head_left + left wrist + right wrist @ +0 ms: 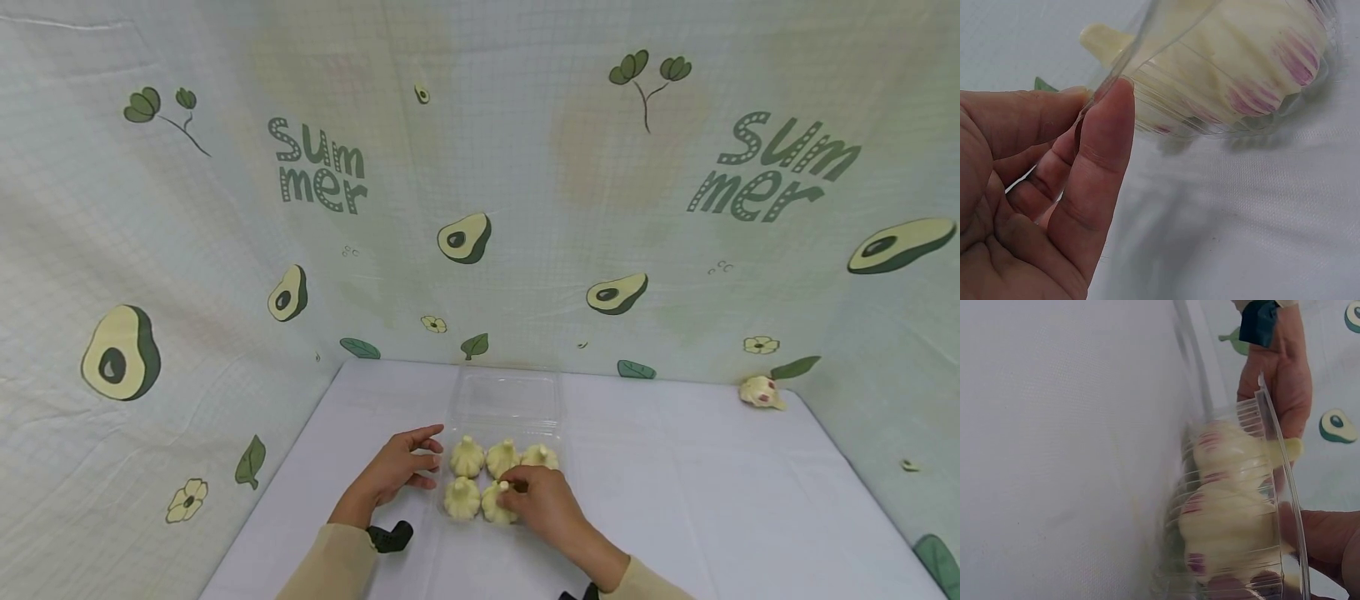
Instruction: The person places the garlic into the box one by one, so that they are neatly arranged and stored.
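A clear plastic clamshell box [442,500] lies on the white cloth with several garlic bulbs [467,457] inside, in two rows with stems up. At its left side is my left hand [397,468]; in the left wrist view, thumb and index finger pinch the thin box rim [1124,61]. My right hand [546,504] reaches over the front right of the box, thumb and fingers around the front-row garlic bulb [493,505]. Purple-streaked bulbs [1225,531] show through the ribbed wall in the right wrist view. The front right corner is hidden by the right hand.
The box's transparent lid [507,398] stands open toward the back. Another garlic bulb [761,392] lies at the table's far right corner. A printed cloth [525,167] with avocados and lettering hangs behind and at both sides of the white-covered table [675,483].
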Action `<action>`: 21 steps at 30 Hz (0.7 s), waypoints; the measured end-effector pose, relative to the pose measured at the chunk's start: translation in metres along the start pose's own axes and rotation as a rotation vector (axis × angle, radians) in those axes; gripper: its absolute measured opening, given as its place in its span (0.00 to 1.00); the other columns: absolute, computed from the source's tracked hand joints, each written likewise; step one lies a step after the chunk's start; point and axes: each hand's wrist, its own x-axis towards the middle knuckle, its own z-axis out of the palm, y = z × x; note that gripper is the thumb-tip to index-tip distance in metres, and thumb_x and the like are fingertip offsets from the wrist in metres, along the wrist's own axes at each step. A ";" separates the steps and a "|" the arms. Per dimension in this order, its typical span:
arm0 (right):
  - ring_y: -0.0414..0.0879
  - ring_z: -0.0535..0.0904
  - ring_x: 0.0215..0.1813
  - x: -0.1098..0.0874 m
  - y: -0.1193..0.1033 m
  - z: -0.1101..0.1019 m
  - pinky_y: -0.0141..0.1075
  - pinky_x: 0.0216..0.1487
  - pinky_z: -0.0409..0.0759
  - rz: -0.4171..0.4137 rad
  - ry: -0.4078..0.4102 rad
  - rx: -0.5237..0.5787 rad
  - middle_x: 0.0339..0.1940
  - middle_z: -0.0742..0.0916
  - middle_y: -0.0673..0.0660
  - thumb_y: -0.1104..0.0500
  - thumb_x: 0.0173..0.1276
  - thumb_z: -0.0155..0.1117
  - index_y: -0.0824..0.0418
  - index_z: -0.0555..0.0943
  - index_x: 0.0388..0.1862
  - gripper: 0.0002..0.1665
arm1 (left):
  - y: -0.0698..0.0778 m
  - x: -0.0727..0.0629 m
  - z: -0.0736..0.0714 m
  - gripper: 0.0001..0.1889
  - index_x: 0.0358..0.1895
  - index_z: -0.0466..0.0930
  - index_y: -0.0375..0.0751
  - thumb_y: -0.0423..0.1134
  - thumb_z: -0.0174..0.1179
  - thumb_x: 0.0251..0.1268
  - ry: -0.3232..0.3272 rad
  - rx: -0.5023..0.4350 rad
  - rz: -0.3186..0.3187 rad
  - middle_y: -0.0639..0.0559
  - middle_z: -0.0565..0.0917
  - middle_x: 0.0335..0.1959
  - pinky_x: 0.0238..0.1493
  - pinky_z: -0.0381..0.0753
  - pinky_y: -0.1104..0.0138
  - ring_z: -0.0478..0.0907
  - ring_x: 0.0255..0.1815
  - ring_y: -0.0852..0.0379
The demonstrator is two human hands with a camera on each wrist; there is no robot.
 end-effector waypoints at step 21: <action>0.54 0.91 0.44 -0.001 0.000 0.000 0.33 0.36 0.87 0.015 0.003 0.048 0.43 0.92 0.59 0.57 0.63 0.80 0.62 0.89 0.47 0.15 | 0.001 -0.001 -0.001 0.35 0.81 0.66 0.39 0.28 0.64 0.71 -0.008 -0.007 0.001 0.41 0.77 0.54 0.35 0.90 0.61 0.81 0.42 0.53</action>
